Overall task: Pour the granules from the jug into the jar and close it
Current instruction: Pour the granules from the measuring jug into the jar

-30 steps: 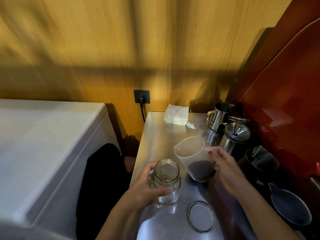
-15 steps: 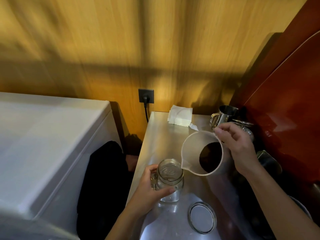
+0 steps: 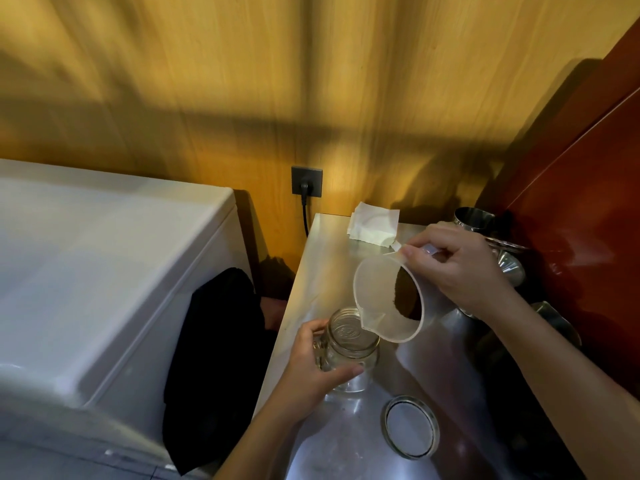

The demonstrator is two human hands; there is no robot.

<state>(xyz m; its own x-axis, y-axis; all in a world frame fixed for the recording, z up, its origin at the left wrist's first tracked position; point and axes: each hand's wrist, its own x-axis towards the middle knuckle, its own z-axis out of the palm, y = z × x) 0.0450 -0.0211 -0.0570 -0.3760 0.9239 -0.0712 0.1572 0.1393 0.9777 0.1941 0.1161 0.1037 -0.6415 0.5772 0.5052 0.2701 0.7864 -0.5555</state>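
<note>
Translucent jug [image 3: 388,306] tilts in the right grip [image 3: 460,268], spout over the left-grip-held [image 3: 308,372] jar [image 3: 349,344].

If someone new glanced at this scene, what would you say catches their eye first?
Most likely the translucent jug, tipped by the right hand with its spout over the open glass jar, dark granules sliding toward the lip. The left hand steadies the jar on the steel counter; the lid lies nearer, to the right.

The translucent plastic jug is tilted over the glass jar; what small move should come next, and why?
Probably tip the translucent plastic jug a little further. Its spout sits over the clear glass jar, which the left hand steadies, but the dark granules have not reached the spout.
</note>
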